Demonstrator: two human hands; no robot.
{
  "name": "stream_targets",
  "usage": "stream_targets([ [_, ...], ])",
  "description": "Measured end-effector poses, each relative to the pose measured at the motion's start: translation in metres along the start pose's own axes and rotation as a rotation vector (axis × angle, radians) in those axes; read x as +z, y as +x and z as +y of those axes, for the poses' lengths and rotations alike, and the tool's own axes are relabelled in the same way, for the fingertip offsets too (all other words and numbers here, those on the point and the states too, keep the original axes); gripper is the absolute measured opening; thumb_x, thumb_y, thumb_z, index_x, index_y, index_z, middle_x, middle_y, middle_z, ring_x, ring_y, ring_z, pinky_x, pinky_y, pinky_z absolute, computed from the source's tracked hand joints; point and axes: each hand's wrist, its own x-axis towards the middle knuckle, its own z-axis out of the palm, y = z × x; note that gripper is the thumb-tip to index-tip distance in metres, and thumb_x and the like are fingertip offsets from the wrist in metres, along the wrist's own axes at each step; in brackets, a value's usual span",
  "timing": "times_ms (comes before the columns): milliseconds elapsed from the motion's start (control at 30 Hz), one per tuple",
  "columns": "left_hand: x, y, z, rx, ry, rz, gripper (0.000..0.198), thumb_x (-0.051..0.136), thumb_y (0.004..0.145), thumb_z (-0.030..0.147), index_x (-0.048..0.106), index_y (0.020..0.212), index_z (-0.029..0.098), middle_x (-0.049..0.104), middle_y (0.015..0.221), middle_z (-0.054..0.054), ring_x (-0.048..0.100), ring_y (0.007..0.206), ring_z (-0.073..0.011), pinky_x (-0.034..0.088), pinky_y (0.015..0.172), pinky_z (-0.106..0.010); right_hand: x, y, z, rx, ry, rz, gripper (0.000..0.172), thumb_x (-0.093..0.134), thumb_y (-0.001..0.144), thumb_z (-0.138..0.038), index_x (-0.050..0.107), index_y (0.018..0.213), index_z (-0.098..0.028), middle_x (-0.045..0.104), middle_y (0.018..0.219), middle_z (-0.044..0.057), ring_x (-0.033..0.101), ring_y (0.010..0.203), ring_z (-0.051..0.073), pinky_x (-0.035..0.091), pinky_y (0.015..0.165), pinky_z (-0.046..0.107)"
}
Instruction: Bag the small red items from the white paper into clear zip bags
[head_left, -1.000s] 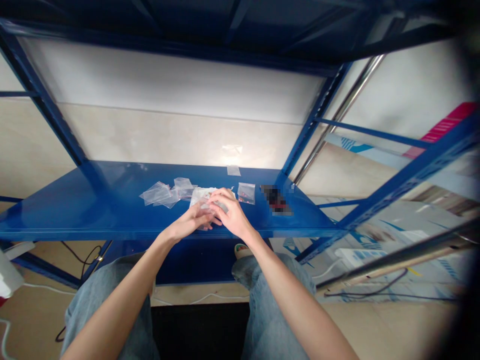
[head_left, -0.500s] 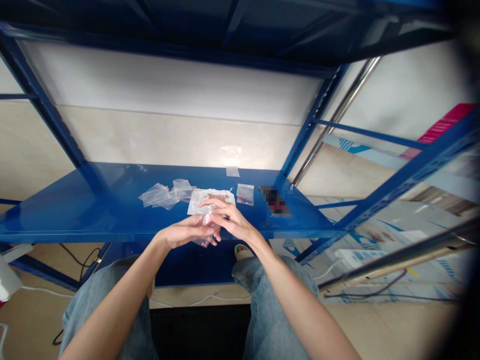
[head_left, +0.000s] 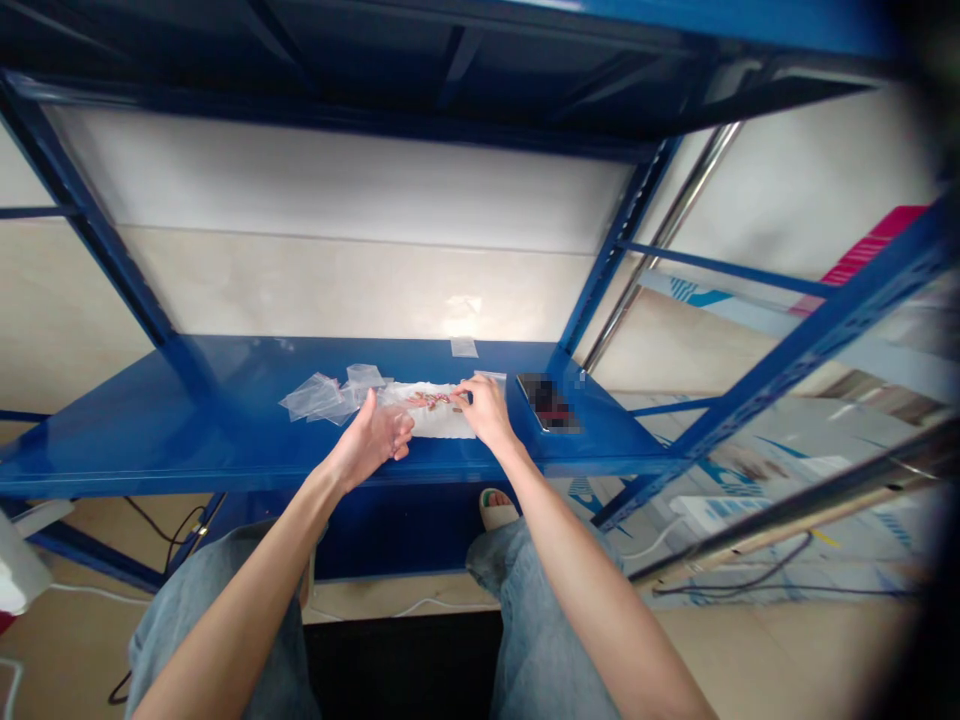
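A white paper sheet [head_left: 442,428] lies near the shelf's front edge with a small heap of tiny reddish and brown pieces [head_left: 431,399] on it, too small to name. My left hand [head_left: 366,442] is at the sheet's left side, fingers curled round a clear plastic bag [head_left: 390,418], its thumb pointing up. My right hand [head_left: 487,408] reaches down over the right end of the sheet. Its thumb and fingertips are pinched together at the heap's edge; whatever is between them is hidden.
Several clear zip bags [head_left: 319,397] overlap on the blue shelf [head_left: 217,425] at left. Behind my right hand a bag [head_left: 491,378] is partly covered. A phone [head_left: 546,402] lies farther right, and a small clear packet [head_left: 464,347] near the wall. An upper shelf [head_left: 375,120] hangs overhead.
My hands have moved apart. The right hand left the bag and went right and away from me to the heap; the left hand kept the bag and rose slightly.
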Motion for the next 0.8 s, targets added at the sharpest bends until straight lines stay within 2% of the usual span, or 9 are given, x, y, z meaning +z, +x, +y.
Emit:
stream_targets([
  [200, 0.005, -0.001, -0.010, -0.012, 0.094, 0.005, 0.067, 0.055, 0.087, 0.075, 0.070, 0.120, 0.019, 0.066, 0.092, -0.008, 0.061, 0.072, -0.0169, 0.046, 0.063, -0.027, 0.000, -0.012, -0.001, -0.001, -0.099, -0.029, 0.007, 0.081, 0.079, -0.019, 0.076, 0.074, -0.022, 0.064, 0.079, 0.005, 0.055, 0.085, 0.023, 0.045, 0.084, 0.036],
  [400, 0.012, -0.004, -0.008, 0.059, 0.076, 0.044, 0.063, 0.067, 0.081, 0.071, 0.073, 0.113, 0.018, 0.071, 0.098, -0.012, 0.067, 0.085, -0.0223, 0.050, 0.070, -0.030, -0.004, -0.014, -0.007, 0.027, -0.037, -0.001, 0.010, 0.074, 0.081, -0.014, 0.071, 0.074, -0.021, 0.068, 0.082, 0.007, 0.058, 0.087, 0.024, 0.045, 0.084, 0.038],
  [467, 0.011, -0.002, -0.010, 0.058, 0.091, 0.054, 0.062, 0.067, 0.081, 0.070, 0.073, 0.111, 0.016, 0.072, 0.100, -0.014, 0.067, 0.089, -0.0236, 0.051, 0.072, -0.031, -0.006, -0.016, -0.014, 0.060, 0.097, 0.010, 0.008, 0.068, 0.086, -0.017, 0.070, 0.080, -0.021, 0.070, 0.080, 0.005, 0.061, 0.082, 0.023, 0.046, 0.079, 0.036],
  [567, 0.006, 0.001, -0.014, 0.036, 0.135, 0.029, 0.059, 0.065, 0.085, 0.068, 0.073, 0.107, 0.015, 0.072, 0.104, -0.016, 0.068, 0.093, -0.0244, 0.053, 0.077, -0.032, -0.010, -0.024, -0.031, 0.107, 0.429, -0.010, 0.011, 0.065, 0.091, -0.029, 0.069, 0.085, -0.021, 0.072, 0.077, 0.003, 0.065, 0.073, 0.021, 0.047, 0.069, 0.033],
  [700, 0.001, 0.006, -0.019, -0.048, 0.190, -0.043, 0.063, 0.056, 0.088, 0.073, 0.074, 0.099, 0.014, 0.072, 0.104, -0.017, 0.069, 0.090, -0.0232, 0.053, 0.079, -0.033, -0.016, -0.042, -0.061, 0.121, 0.771, 0.008, 0.019, 0.071, 0.088, -0.041, 0.072, 0.085, -0.021, 0.074, 0.085, 0.004, 0.068, 0.081, 0.022, 0.051, 0.074, 0.033],
  [800, 0.000, 0.007, -0.021, -0.095, 0.209, -0.093, 0.065, 0.051, 0.090, 0.074, 0.074, 0.100, 0.013, 0.071, 0.101, -0.016, 0.068, 0.088, -0.0228, 0.053, 0.079, -0.033, -0.020, -0.051, -0.077, 0.146, 0.870, 0.027, 0.019, 0.074, 0.085, -0.040, 0.073, 0.088, -0.022, 0.075, 0.089, 0.005, 0.068, 0.083, 0.021, 0.052, 0.078, 0.034],
])
